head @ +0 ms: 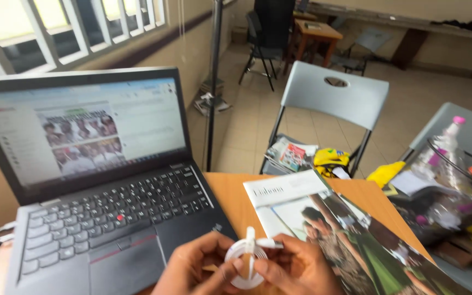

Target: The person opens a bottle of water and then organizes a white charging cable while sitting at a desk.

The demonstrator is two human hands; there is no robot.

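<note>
Both my hands hold a coiled white cable (pixel 245 261) at the bottom of the view, just in front of me. My left hand (pixel 195 270) grips the coil's left side. My right hand (pixel 293 270) pinches its right side, where a white plug end sticks out. An open black laptop (pixel 99 218) sits on the wooden desk (pixel 228 194) to the left, its screen lit with a page of photos. A glossy magazine (pixel 323 218) lies open on the desk under my right hand.
A grey folding chair (pixel 331 98) stands beyond the desk, with papers and a yellow object on its seat. A plastic bottle with a pink cap (pixel 438 153) and a clear bag sit at right. A metal pole (pixel 213 82) rises behind the laptop.
</note>
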